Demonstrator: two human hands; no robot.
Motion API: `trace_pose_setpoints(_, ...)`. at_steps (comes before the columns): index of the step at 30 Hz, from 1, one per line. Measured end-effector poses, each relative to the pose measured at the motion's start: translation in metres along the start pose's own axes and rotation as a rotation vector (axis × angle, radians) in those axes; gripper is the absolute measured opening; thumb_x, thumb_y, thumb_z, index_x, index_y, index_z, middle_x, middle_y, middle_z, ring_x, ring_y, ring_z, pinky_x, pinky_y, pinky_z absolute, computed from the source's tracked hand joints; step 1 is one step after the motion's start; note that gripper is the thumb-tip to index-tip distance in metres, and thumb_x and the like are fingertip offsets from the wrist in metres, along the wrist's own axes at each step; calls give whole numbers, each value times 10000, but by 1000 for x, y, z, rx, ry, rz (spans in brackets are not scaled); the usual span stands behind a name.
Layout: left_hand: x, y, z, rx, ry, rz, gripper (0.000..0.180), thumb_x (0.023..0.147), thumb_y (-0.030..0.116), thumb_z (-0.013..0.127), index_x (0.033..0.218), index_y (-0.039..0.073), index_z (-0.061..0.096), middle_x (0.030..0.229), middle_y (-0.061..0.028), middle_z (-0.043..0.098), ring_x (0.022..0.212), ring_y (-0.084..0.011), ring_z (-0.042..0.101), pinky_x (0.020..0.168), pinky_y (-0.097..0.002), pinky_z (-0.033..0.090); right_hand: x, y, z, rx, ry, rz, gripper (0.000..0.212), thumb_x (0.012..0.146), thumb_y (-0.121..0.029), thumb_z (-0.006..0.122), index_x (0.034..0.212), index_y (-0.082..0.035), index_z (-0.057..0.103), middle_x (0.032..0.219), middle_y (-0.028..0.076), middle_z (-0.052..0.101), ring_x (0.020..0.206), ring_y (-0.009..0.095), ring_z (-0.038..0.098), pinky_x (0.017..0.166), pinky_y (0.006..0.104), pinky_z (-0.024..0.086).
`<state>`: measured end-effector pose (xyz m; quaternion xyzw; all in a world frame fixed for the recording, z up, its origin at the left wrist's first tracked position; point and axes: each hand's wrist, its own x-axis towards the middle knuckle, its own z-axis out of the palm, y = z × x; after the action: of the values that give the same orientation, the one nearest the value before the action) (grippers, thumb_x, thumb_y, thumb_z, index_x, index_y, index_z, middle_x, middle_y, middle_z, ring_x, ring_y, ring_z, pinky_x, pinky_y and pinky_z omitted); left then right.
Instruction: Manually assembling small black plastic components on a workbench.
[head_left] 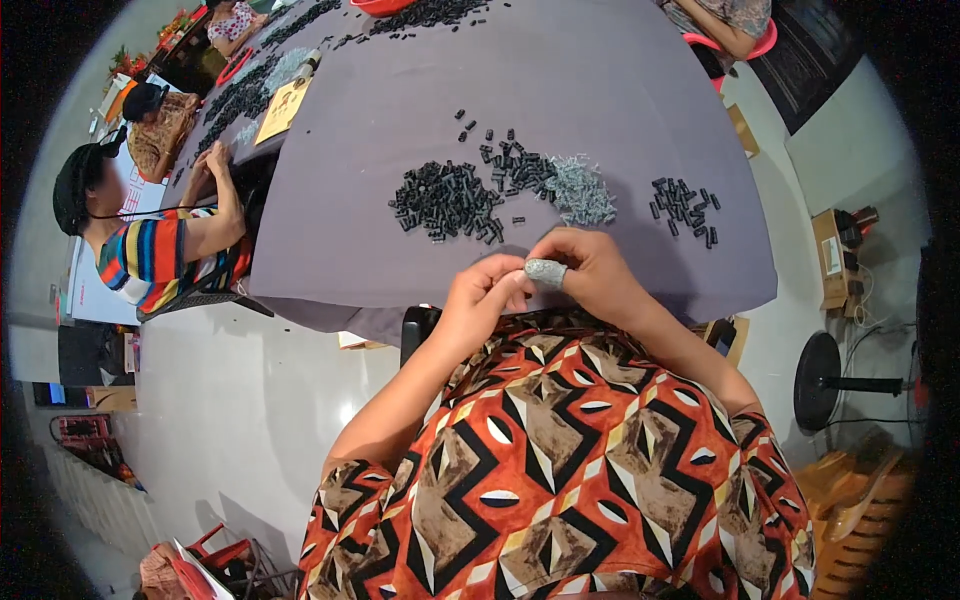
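Many black pieces [445, 200] and pale pieces [582, 190] lie on the surface [330, 220], likely for easy reach.
My left hand [483, 296] and right hand [592, 268] pinch together; on what, I cannot tell.

Left hand [487, 292] and right hand [590, 268], wearing a grey finger wrap [546, 271], are meeting at the table's [350, 250] near edge. Farther off, black pieces [443, 202], grey pieces [582, 192] and a smaller black cluster [683, 207] are lying left to right.

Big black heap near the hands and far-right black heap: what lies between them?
Head view: a grey heap, an adjoining black cluster and one loose black piece.
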<state>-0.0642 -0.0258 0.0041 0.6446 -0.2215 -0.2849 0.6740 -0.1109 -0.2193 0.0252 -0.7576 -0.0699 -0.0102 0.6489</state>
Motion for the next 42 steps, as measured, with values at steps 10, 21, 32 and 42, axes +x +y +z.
trace_pose_setpoints(10,8,-11,-10,-144,77,-54,263,1043,237,436,1040,33,602,842,-14,633,713,-86,594,677,-227,500,60,22,-15,-761,48,-360,312,742,20,561,1043,-40,618,985,133,585,904,354,595,768,425,490)
trace_pose_setpoints(21,7,-12,-13,-173,71,-89,284,1049,253,418,1029,30,594,831,-23,627,691,-96,598,662,-234,512,55,28,-10,-840,6,-470,273,718,67,575,972,-29,606,857,107,554,787,286,618,643,396,492)
trace_pose_setpoints(32,2,-5,-1,-190,16,-72,297,1036,268,432,946,43,604,772,-9,602,668,-81,549,636,-221,445,22,6,-10,233,-155,104,105,871,-37,628,973,-51,649,795,-44,621,701,32,560,577,198,437)
trace_pose_setpoints(42,1,-4,6,-108,24,-21,289,1043,254,421,890,53,561,697,33,507,605,-60,447,578,-212,375,18,11,-12,273,-201,120,62,868,-25,661,928,-34,671,801,-18,627,695,56,575,570,216,461)
